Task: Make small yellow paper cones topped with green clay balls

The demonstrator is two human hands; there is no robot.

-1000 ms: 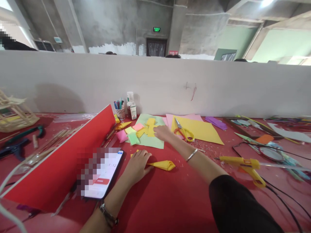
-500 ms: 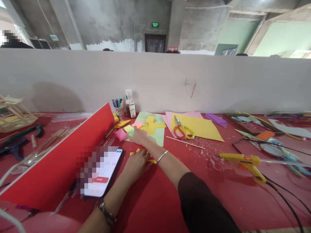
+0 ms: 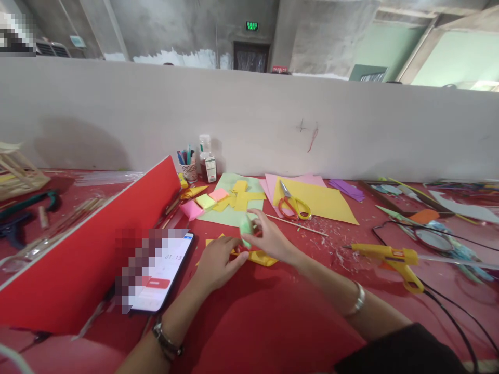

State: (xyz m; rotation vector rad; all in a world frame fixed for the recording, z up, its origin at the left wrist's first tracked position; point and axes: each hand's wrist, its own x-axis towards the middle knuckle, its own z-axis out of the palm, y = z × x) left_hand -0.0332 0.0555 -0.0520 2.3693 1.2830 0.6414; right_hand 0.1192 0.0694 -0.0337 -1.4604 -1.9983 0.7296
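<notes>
My left hand (image 3: pixel 221 259) rests low over the red table, thumb and fingers closed around the edge of a yellow folded paper piece (image 3: pixel 262 257). Part of that paper is hidden under the fingers. Just to the right and above, my right hand (image 3: pixel 268 235) pinches a small light green block (image 3: pixel 246 230), blurred and held upright above the paper. Similar small pieces in pink (image 3: pixel 192 210), yellow-green (image 3: pixel 205 201) and orange (image 3: pixel 218 194) lie farther back, beside yellow paper cutouts (image 3: pixel 249 201) on a light green sheet (image 3: pixel 234 221).
Scissors (image 3: pixel 295 202) lie on yellow and pink sheets, with a thin stick (image 3: pixel 298 225) in front. A yellow glue gun (image 3: pixel 390 257) with its cord is at right. At left, a phone (image 3: pixel 163 275) leans by a red board (image 3: pixel 97 249). A pen cup (image 3: pixel 189 170) stands behind.
My right hand has picked up the light green block from beside the other coloured pieces and brought it right and nearer, next to my left hand. More of the yellow folded paper shows.
</notes>
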